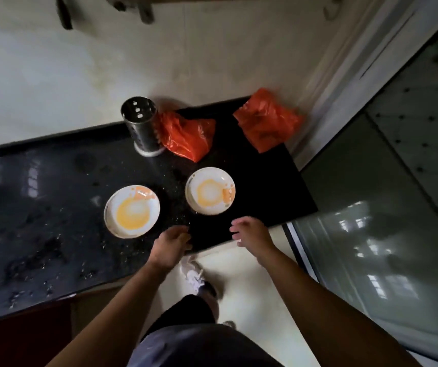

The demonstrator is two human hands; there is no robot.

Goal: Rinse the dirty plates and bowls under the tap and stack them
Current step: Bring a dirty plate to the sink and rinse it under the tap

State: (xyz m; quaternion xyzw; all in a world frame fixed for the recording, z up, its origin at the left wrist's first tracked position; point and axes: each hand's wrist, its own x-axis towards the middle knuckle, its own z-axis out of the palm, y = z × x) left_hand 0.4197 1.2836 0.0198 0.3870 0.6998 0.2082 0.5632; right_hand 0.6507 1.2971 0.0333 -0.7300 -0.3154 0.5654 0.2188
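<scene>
Dark trousers (186, 345) and a white shoe (194, 276) are seen nearest, above pale floor. Both bare forearms are extended forward. Left hand (171, 246): fingers loosely curled, nothing held, set at the near edge of the black speckled countertop (40, 207). Right hand (251, 233): fingers spread apart, empty, hovering over the same edge. Left stained plate (131, 211) lies just beyond the left hand; right stained plate (210, 191) just beyond the right. A perforated steel utensil holder (141, 125) and two orange plastic bags (186, 136) are placed behind.
</scene>
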